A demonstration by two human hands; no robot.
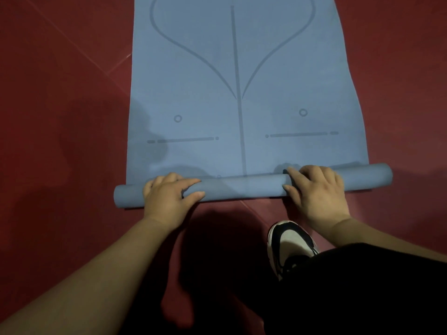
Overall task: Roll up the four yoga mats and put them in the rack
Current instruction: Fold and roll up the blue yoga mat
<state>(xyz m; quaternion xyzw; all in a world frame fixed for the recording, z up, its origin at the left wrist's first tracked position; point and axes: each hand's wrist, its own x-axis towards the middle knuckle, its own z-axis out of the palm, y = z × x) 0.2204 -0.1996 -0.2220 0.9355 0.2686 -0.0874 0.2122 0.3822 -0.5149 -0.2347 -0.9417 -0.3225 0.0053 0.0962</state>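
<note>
Blue foam yoga mat [242, 93], printed with darker alignment lines, is seen partly rolled on the red tiled floor [60, 93]: a slim roll [242, 187] is gripped under both hands, the flat length stretching away beyond the fingertips. The left hand [169, 197] and right hand [316, 192] are each curled over the roll, thumbs on the near side. The rolling step is judged barely begun; even forward pressure will be needed next, so the ends are kept level (the roll looks slightly slanted). No rack is shown, so its contents cannot be told
</note>
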